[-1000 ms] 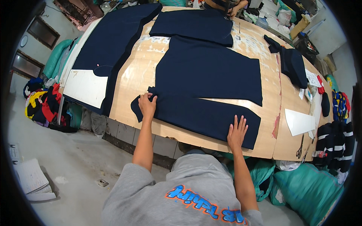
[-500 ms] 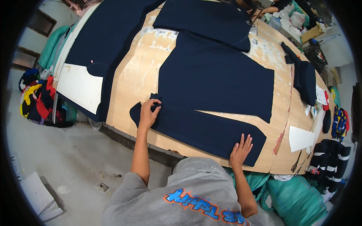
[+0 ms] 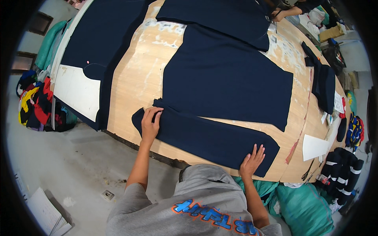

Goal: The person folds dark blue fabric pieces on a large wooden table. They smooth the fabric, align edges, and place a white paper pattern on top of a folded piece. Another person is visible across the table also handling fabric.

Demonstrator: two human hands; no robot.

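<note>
A long navy fabric piece [image 3: 208, 137] lies along the near edge of the table, its left end bunched. My left hand [image 3: 150, 124] is at that end, thumb and fingers closed on a bit of the cloth near the upper edge. Toward the other end, my right hand [image 3: 252, 161] rests flat on the same piece with its fingers stretched out. Just beyond lies a larger navy fabric panel [image 3: 224, 74]. The two meet at the left, and a narrow gap of bare wood opens between them to the right.
At the left, a white pattern piece [image 3: 76, 92] lies on more navy cloth. Another person's hand [image 3: 279, 15] works at the far right. Scissors [image 3: 308, 171] and a white card [image 3: 315, 147] lie near the right edge. Green sacks [image 3: 303, 208] stand below the table [image 3: 130, 78].
My left hand has shifted slightly toward me, still at the bunched end of the cloth. My right hand stays flat. The other person's hand shows more plainly at the far right.
</note>
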